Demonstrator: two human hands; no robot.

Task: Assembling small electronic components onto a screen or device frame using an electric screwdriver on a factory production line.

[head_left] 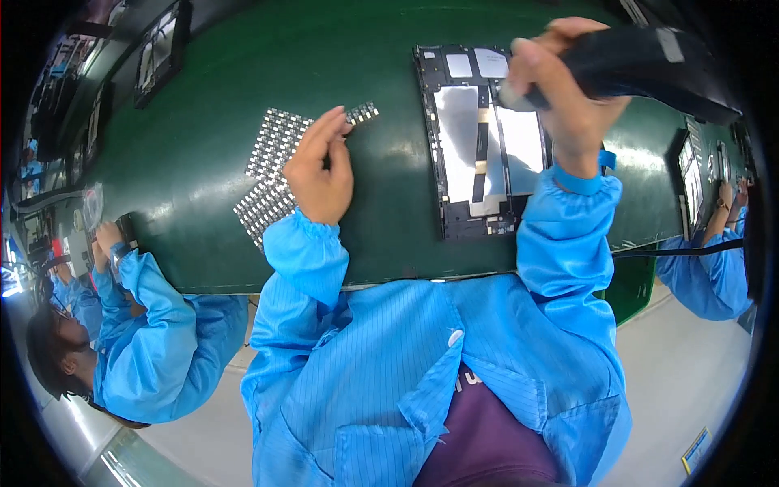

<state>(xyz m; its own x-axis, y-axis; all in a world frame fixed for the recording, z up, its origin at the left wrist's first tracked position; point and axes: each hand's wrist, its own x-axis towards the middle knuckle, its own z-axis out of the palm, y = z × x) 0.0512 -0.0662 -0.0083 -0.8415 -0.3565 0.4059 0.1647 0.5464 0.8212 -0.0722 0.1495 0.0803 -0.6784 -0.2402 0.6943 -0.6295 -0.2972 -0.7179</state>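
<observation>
My right hand (572,101), blurred by motion, is closed around a black handheld scanner (649,69). It is raised over the upper right corner of a flat device panel (456,122), which has a black frame, silver plates and a dark ribbon cable down its middle. My left hand (320,174) is left of the panel, with its fingertips and thumb closed at the near end of a short strip of small black-and-white pieces (363,113). Sheets of the same pieces (276,142) lie partly under and beside this hand.
The green tabletop (381,219) runs across the view. Another device panel (161,53) lies at the far left, and one more (691,174) at the right. Co-workers in blue smocks sit on the left (154,341) and right (706,276).
</observation>
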